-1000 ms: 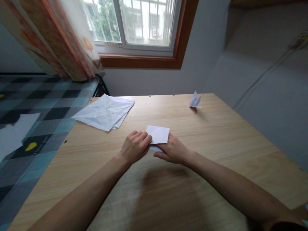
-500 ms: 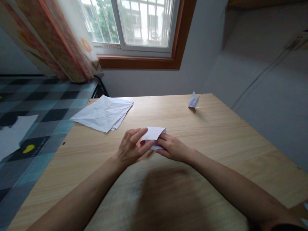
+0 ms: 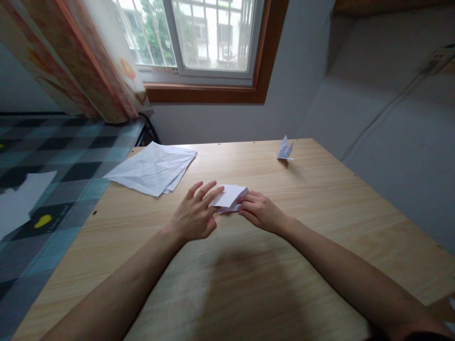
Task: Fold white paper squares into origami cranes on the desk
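1. Head view: the folded paper (image 3: pixel 231 196) is being held on or just above the bench (image 3: pixel 320 199).
2. Its right end is being pinched in the fingers of the right hand (image 3: pixel 262 211), seemingly for steadiness.
3. Its left edge is being touched by the spread fingers of the left hand (image 3: pixel 194 214), perhaps for support.
4. Room is seemingly being left by paper sheets (image 3: pixel 151 166) beyond its left and a paper figure (image 3: pixel 285 151) beyond its right.

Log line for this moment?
left hand: fingers spread at left edge of folded paper | right hand: fingers at its right edge | rest: creased sheets far left, paper figure far right, on table
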Demonstrator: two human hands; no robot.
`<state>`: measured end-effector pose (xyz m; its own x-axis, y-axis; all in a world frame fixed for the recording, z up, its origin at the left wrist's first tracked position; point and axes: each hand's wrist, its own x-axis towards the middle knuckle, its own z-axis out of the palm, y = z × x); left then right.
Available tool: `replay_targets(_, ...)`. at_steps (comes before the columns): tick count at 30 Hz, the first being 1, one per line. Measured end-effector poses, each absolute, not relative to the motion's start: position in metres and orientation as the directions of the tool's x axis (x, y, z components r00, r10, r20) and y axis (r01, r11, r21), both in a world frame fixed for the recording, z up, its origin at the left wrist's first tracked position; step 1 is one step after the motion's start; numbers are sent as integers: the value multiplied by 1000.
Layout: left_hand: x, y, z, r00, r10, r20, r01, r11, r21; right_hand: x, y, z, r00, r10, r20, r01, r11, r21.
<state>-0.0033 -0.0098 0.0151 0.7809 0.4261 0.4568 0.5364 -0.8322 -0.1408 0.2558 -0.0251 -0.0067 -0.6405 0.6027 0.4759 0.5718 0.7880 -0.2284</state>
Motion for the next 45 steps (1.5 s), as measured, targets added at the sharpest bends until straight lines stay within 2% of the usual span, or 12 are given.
replay_targets(6,-4,-6,12,740,434,514,556,-824,-105,255,-27,-3,-616,629,475,518,777,-357)
replay_targets(13,-2,-12,11,682,291,671,459,-885,-82,250,-33,-4,-598,648,471,453,759,-468)
replay_targets(16,0,-12,8,609,315,728,491,-870,-35,248,-34,-6,-545,667,508,439,743,-505)
replay_targets(19,2,-8,3,590,355,725,515,-857,0,247,-33,-7,-534,672,514,432,739,-517)
replay_targets(23,3,-3,-3,584,463,667,548,-831,97,245,-32,-7,-585,645,492,446,762,-470)
replay_targets(28,3,3,-3,502,655,565,609,-731,308,243,-31,-6,-666,558,495,416,829,-374)
replay_targets(30,3,3,-1,524,657,542,605,-735,306,243,-32,-6,-678,555,483,420,831,-365)
replay_targets(34,5,2,2,635,580,510,587,-792,170,241,-36,-5,-722,549,421,444,835,-325)
replay_targets(36,6,2,4,632,600,490,597,-781,185,240,-38,-4,-746,543,385,440,836,-328)
replay_targets(41,5,4,6,406,810,423,723,-568,392,238,-42,-2,-774,530,345,437,843,-315)
replay_targets(45,5,4,7,282,877,389,715,-463,524,238,-44,-1,-785,528,324,452,846,-284)
